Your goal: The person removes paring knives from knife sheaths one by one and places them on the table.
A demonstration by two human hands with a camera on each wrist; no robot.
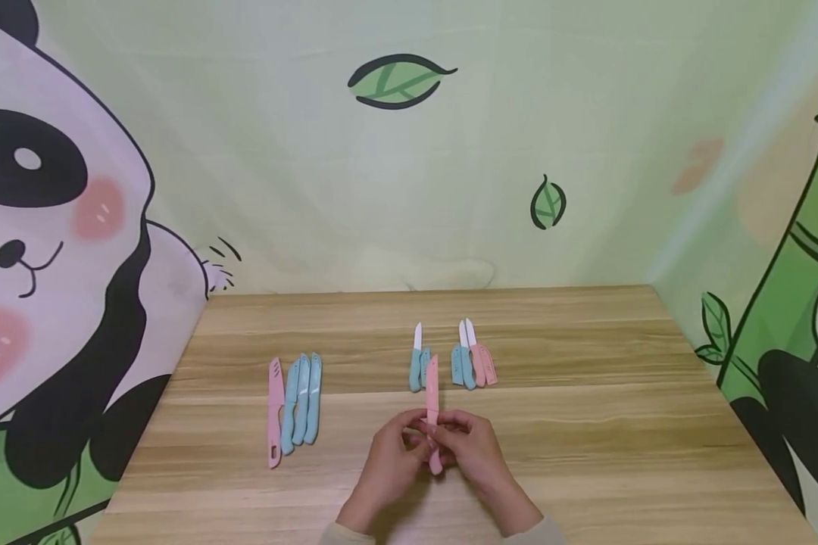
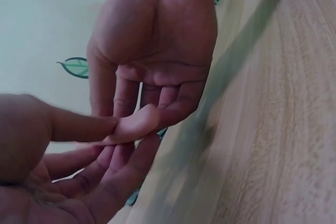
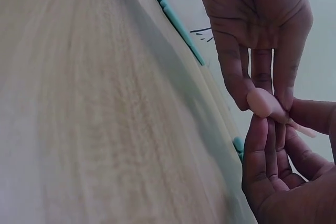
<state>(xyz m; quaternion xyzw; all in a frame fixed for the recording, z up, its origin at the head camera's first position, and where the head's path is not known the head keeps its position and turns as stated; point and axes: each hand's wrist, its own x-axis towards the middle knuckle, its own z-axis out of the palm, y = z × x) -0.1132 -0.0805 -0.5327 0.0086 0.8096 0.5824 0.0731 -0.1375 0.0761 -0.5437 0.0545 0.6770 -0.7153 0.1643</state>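
Note:
Both hands hold a pink knife upright over the front middle of the table, with its blade part inside a pink sheath and its handle toward me. From the left side, my left hand pinches it near the handle. My right hand grips it from the right, its thumb lying on the handle. Close up in the left wrist view, the rounded handle end sticks out between the fingers of both hands. The right wrist view shows that handle end too. Fingers hide the middle of the knife.
To the left lie a larger pink sheathed knife and three blue sheathed knives. Farther back are bare-bladed blue knives and a bare-bladed pink knife, with blue sheaths and a pink sheath beside them.

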